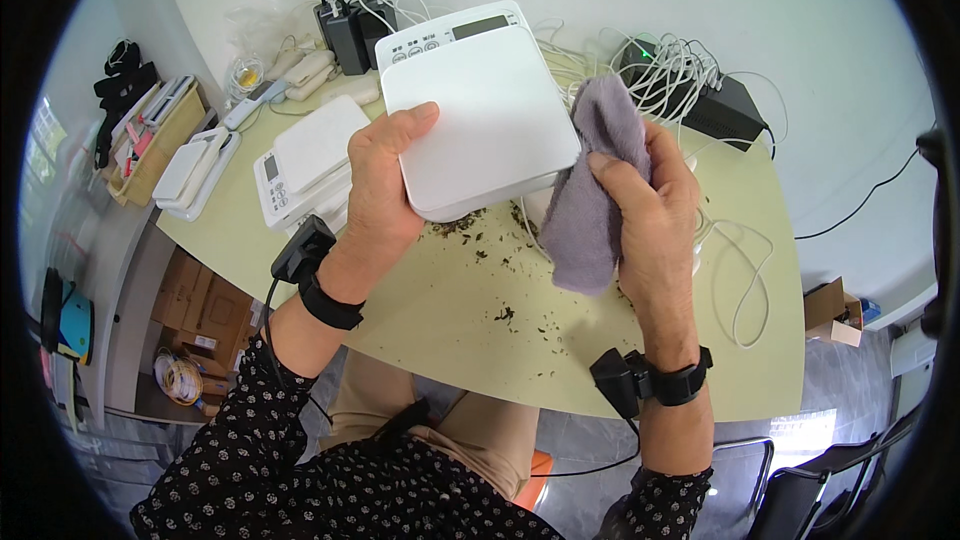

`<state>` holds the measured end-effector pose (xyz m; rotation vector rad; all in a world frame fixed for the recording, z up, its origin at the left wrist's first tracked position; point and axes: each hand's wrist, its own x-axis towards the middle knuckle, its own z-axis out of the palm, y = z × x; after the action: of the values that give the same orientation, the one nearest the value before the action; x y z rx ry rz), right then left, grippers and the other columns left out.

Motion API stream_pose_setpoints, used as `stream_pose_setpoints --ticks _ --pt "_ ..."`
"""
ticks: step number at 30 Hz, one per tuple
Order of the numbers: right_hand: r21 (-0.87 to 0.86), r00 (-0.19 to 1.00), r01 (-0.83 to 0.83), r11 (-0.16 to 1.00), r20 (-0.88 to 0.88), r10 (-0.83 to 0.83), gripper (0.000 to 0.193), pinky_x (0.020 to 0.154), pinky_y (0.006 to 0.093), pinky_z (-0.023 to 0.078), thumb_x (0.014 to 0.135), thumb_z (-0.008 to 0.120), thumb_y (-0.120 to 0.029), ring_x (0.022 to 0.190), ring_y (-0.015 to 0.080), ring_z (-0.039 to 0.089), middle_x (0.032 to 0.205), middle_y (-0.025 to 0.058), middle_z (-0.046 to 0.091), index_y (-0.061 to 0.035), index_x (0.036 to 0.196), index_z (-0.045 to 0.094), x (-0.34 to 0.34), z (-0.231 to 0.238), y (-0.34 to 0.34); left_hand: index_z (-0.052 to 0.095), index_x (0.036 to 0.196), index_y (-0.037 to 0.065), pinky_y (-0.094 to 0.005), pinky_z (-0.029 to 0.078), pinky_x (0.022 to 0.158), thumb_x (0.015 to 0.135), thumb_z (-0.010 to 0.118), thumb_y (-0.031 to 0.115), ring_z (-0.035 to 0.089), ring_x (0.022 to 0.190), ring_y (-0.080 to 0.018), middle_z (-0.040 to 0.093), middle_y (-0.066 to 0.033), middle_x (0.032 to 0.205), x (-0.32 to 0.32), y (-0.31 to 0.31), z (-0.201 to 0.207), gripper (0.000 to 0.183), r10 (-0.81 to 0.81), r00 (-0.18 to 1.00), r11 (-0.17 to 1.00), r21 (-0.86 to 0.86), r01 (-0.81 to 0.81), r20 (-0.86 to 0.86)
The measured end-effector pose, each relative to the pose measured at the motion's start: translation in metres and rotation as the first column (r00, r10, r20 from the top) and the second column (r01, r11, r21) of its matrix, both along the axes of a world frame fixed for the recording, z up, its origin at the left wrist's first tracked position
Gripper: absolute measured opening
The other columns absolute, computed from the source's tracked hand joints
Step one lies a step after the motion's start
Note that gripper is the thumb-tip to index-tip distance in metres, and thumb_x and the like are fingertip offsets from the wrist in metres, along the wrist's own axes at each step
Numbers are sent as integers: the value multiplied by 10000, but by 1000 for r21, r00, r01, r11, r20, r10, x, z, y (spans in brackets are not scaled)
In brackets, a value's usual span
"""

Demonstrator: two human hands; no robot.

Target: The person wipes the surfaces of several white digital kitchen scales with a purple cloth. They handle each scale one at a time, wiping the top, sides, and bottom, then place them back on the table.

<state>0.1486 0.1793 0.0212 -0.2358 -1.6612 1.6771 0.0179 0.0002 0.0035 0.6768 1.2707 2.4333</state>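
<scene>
Up off the table, tilted, is a white digital scale [485, 125] with a small dark display along its far edge. My left hand [385, 165] grips it by the left side, thumb lying on the flat top and fingers out of sight beneath. A grey-purple cloth [590, 215] hangs from my right hand [650, 210], pinched between thumb and fingers. The cloth touches the scale's right edge. Dark dry flakes, like loose tea leaves [505, 315], are scattered over the pale green tabletop [420, 310] below.
More white scales [310, 165] sit on the left of the table, one [197, 170] at its edge. Tangled white cables [660, 75] and a black box [725, 112] lie at the back right. Black adapters [350, 35] stand at the back. A loose white cord [760, 290] curls at right.
</scene>
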Motion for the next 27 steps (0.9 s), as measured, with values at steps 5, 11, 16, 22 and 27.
stream_pose_setpoints --ticks 5,11,16,22,27 --pt "-229 974 -224 947 -9 228 490 802 295 535 743 720 -19 877 162 653 1032 106 680 75 1204 581 2 4 3 596 1190 -77 -353 559 895 924 637 250 678 1014 -228 671 -141 1129 -6 -2 -5 424 16 1000 1000 -18 -16 15" --pt "0 995 -46 999 84 46 505 823 307 540 732 710 28 890 178 664 1052 123 686 63 1223 597 2 2 3 599 1185 -86 -352 580 852 908 659 207 693 964 -228 678 -147 1111 -6 1 -7 407 47 999 999 -13 -47 2" --pt "58 990 -8 998 143 -1 457 780 307 536 723 701 -24 870 180 655 1007 138 683 92 1154 602 2 0 3 598 1177 -95 -333 590 793 893 670 170 700 905 -213 684 -150 1063 1 4 -4 396 109 990 994 -9 -110 -93" --pt "34 991 -13 999 130 8 430 731 302 541 734 725 -58 811 175 653 956 149 685 111 1110 603 0 -3 6 605 1179 -117 -326 604 708 859 691 103 706 834 -213 691 -163 1021 6 6 0 398 155 980 986 86 -145 -127" --pt "16 991 -4 1000 137 1 382 682 292 547 756 744 -80 751 164 654 907 139 689 106 1066 623 -2 -6 9 602 1185 -119 -327 604 709 862 697 111 709 839 -218 690 -166 1022 5 6 0 407 155 983 987 67 -149 -99"
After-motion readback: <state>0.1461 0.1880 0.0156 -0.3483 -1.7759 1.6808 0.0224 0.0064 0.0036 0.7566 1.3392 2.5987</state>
